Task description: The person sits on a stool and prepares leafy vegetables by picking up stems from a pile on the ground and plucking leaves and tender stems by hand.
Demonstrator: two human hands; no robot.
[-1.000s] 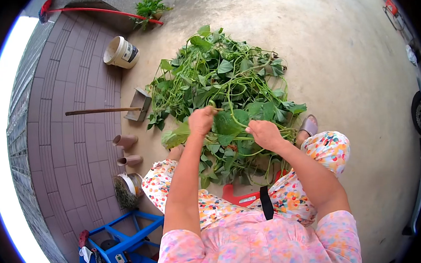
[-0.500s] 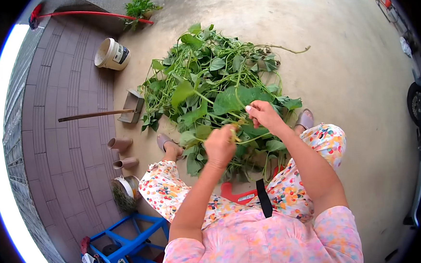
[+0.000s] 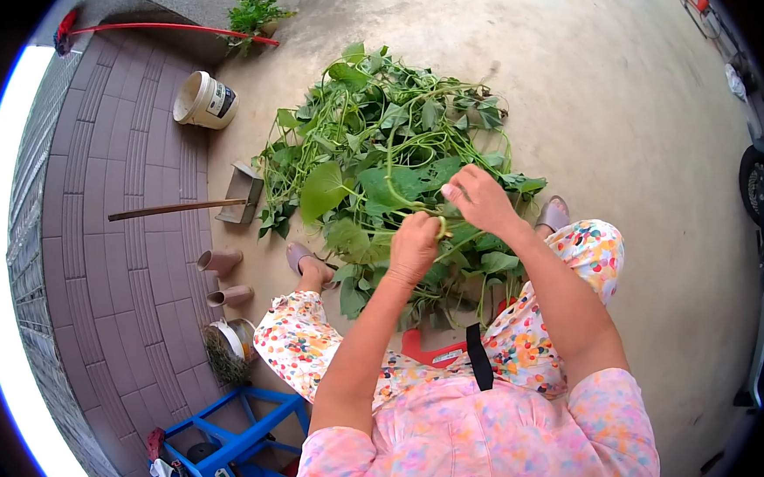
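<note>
A broad heap of leafy green vines (image 3: 375, 125) lies on the concrete floor between and beyond the person's feet. My left hand (image 3: 416, 243) is closed round a green vine stem (image 3: 390, 172), whose end curls out beside the fingers. A large leaf (image 3: 322, 192) hangs to the left of that stem. My right hand (image 3: 482, 199) is just right of the left one, over the near part of the heap. Its fingers are bent, and whatever lies between the fingertips is too small to make out.
Left of the heap are a long-handled dustpan (image 3: 241, 195), a white bucket (image 3: 207, 100), two pinkish boots (image 3: 222, 262) and a pot (image 3: 231, 338). A blue frame (image 3: 229, 447) stands at the lower left. Beneath me is a red stool (image 3: 432, 349).
My left hand has moved up and right, nearer the right hand, after dipping toward the body. The large leaf has swung left and down. My right hand has shifted slightly.
</note>
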